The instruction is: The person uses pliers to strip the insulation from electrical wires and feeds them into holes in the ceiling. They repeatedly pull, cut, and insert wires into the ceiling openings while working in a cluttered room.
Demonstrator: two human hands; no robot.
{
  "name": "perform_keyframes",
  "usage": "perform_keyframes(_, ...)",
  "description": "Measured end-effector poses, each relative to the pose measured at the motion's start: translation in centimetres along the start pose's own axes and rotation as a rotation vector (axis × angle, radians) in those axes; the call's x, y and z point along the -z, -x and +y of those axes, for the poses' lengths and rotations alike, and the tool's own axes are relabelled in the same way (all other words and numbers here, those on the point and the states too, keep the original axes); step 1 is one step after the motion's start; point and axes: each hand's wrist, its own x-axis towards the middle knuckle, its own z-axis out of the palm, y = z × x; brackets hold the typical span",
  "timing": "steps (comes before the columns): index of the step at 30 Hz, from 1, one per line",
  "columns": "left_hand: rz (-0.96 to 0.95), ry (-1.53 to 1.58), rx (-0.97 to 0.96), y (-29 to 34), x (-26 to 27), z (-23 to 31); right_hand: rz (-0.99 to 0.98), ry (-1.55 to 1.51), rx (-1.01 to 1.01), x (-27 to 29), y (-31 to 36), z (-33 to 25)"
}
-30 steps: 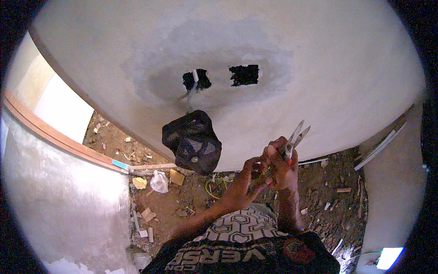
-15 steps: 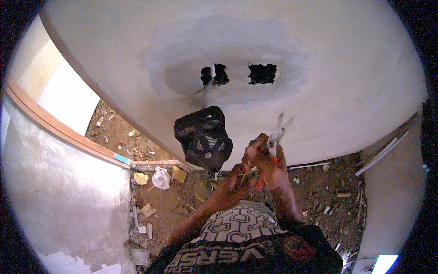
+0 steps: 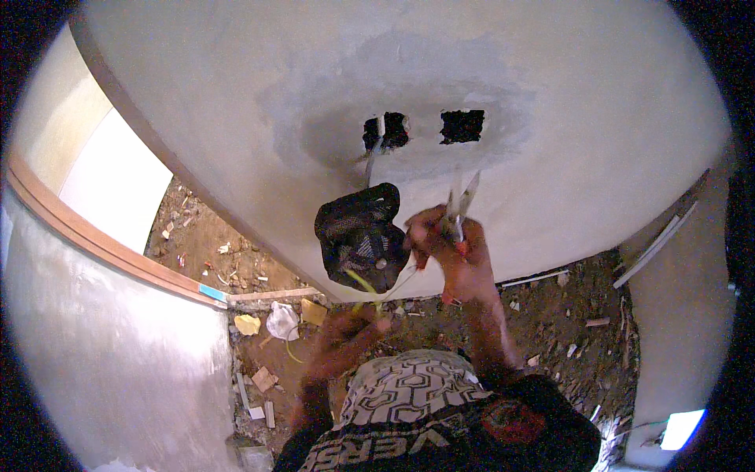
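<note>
My right hand (image 3: 454, 256) is raised in front of the plastered wall (image 3: 236, 94) and grips red-handled pliers (image 3: 460, 200), whose pale jaws point up toward two rectangular holes (image 3: 462, 126). My left hand (image 3: 354, 321) is lower and to the left, pinching a thin yellow-green wire (image 3: 363, 285) that runs up toward my right hand. A black mesh bag (image 3: 358, 232) hangs on a cable from the left hole (image 3: 385, 131), just left of my right hand.
A wooden door frame (image 3: 102, 244) runs along the left. The dirt floor (image 3: 566, 322) below is littered with rubble, a crumpled white bag (image 3: 281, 321) and yellow scraps (image 3: 246, 324). A white strip (image 3: 653, 244) leans at the right wall.
My hands were together by the pliers. My left hand has dropped down and left with the wire, while my right hand has lifted the pliers closer to the holes.
</note>
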Motion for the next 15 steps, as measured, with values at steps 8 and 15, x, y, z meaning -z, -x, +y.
perform_keyframes(8,0.435,-0.385,0.022,-1.5,5.9,5.3,0.169,0.593,0.344,-0.8,-4.4,2.0)
perform_keyframes(15,0.603,-0.547,-0.342,-8.7,6.3,4.3,0.116,0.363,0.264,-1.5,-4.9,3.0)
